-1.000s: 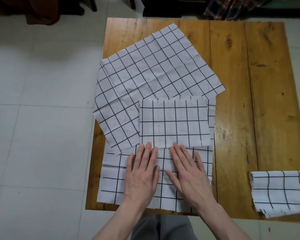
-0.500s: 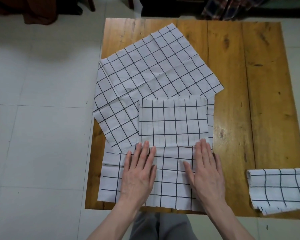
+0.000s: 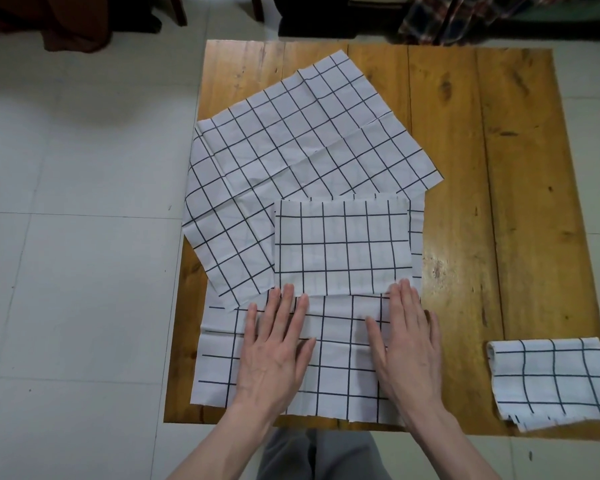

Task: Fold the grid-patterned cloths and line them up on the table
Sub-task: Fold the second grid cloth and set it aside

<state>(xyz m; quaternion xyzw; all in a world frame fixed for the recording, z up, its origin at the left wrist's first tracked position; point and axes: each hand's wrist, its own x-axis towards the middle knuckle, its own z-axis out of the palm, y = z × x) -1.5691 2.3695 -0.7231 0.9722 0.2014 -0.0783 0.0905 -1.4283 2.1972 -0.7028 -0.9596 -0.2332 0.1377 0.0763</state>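
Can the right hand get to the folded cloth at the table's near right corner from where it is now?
Probably yes: the right hand lies flat and empty, and only bare table separates it from the folded cloth.

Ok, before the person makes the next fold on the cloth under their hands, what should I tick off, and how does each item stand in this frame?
1. Both hands flat on the near cloth: ok, left hand and right hand lie palm down, fingers spread.
2. Near cloth fully on the table: ok, though its near edge lies right along the table edge.
3. Near cloth free of others: not ok, the small folded piece and a corner of the large open cloth overlap its far part.
4. Finished cloth out of the way: ok, the folded cloth lies at the near right corner.
5. Layers under the palms smooth: cannot tell.
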